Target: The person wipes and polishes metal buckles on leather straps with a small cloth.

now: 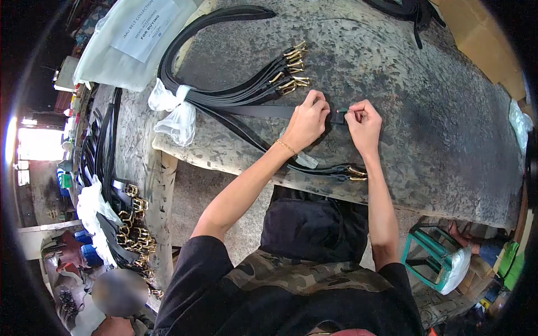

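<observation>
My left hand is closed with bent fingers on a flat black belt lying across the worn table. The belt's end shows dark between my two hands. My right hand pinches just beside that end, at a small piece with a greenish edge too small to name. The belt runs out of a bundle of black belts, tied with clear plastic. Gold buckles fan out at the bundle's far end. Below my hands, more black belt ends with gold buckles lie near the table's front edge.
A white plastic sack with a printed sheet sits back left. Many belts with gold buckles hang at left. Cardboard and clear plastic lie at right. A green-framed stool stands below right. Another person's blurred head shows lower left.
</observation>
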